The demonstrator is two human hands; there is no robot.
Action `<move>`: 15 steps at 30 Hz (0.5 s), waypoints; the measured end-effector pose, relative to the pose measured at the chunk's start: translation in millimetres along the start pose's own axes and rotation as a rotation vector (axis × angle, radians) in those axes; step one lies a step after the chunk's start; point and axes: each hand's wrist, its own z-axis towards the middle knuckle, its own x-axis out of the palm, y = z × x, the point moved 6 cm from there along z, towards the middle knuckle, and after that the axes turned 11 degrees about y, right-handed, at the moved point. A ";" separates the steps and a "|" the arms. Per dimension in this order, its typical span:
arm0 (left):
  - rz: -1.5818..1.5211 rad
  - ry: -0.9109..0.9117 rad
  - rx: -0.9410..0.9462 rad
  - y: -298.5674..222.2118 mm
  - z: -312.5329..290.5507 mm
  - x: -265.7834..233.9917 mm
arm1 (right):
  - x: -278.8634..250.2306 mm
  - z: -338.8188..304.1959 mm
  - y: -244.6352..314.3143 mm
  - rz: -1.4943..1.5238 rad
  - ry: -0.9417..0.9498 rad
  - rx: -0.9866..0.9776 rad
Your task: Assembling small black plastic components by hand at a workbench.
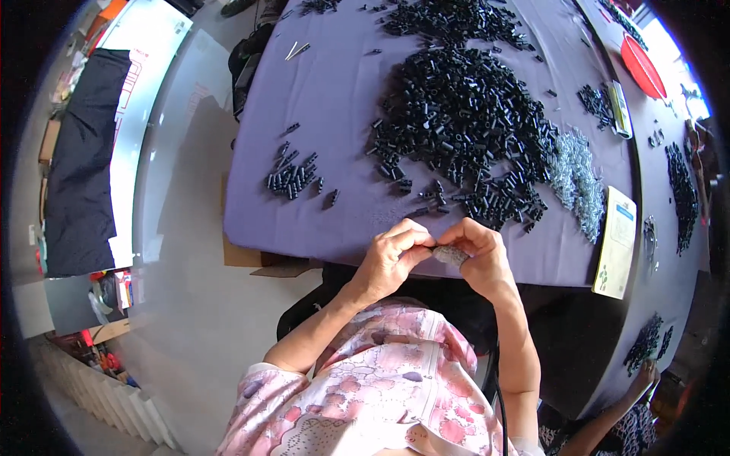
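My left hand (386,262) and my right hand (484,258) meet at the table's near edge, fingertips almost together. Between them is a small dark piece (434,247), mostly covered by the fingers; the left finger and thumb pinch it. The right hand's fingers are curled in a pinch, and what they hold is hidden. A greyish wrap (450,256) sits at the right thumb. Just beyond the hands spreads a large heap of small black tube-shaped parts (464,114). Right of it lies a pile of small clear, shiny pieces (576,178). A smaller group of black parts (291,176) lies to the left.
The table has a purple cloth (304,220). A cream printed packet (616,243) lies at its right edge. A second table on the right carries a red basin (642,67) and more black parts (680,197). Another person's hand (646,376) is at lower right. Black fabric (87,167) hangs at left.
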 end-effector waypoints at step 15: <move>-0.291 -0.247 -0.124 37.7 -12.8 -37.6 | 1.3 67.4 49.2 -0.934 -0.268 -0.258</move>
